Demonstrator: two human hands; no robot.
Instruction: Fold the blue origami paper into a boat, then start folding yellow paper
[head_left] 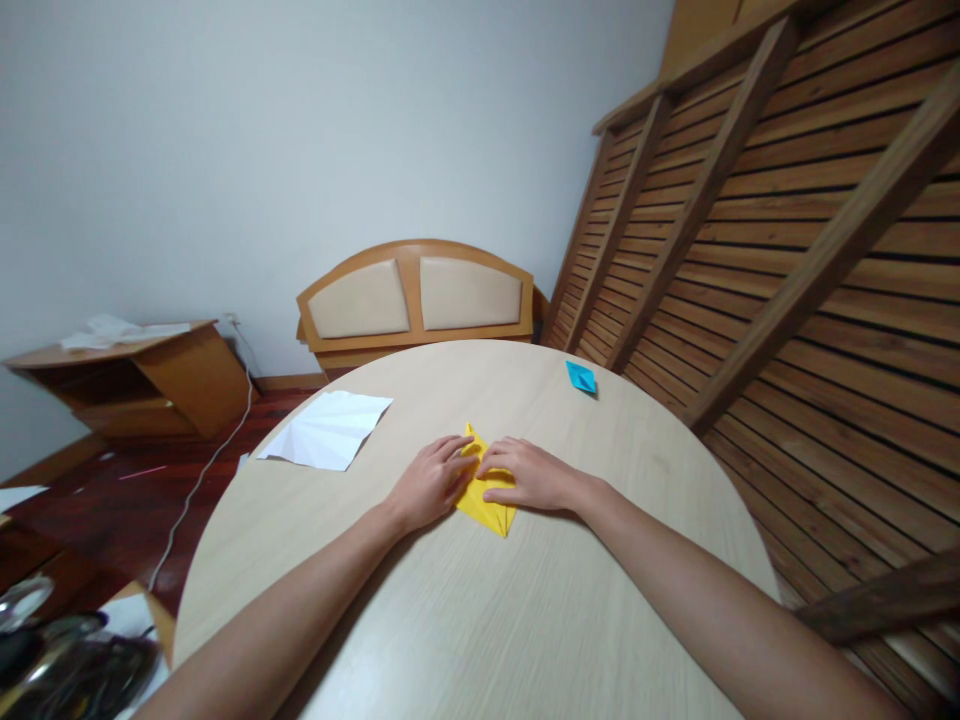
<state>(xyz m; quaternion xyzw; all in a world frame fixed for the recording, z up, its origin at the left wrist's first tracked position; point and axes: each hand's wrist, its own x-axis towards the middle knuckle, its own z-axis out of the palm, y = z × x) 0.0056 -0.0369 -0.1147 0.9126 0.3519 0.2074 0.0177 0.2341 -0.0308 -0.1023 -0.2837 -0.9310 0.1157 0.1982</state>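
Pale wood grain is running across the round table (450,620) where a person is working, with a grey wall and a padded headboard (416,295) standing beyond it. Both hands are lying flat on a folded yellow paper (484,500), which is resting on the table right between and under them. The left hand (431,485) is pressing its fingers down on the paper's left side, and the right hand (529,475) is pressing its fingers along the upper right edge; neither is clenched or gripping, both are spread and holding the sheet down. A pointed corner is sticking out below the hands, toward the person.

The paper is looking thin, light and easily creased, likely to slide on the smooth tabletop unless pinned, so the free corners and folded edges seem the best places to pinch it.

Well to the left of the left hand, a creased white sheet (330,430) is lying flat. Beyond the right hand, near the far edge, a small blue folded paper (580,377) is sitting.
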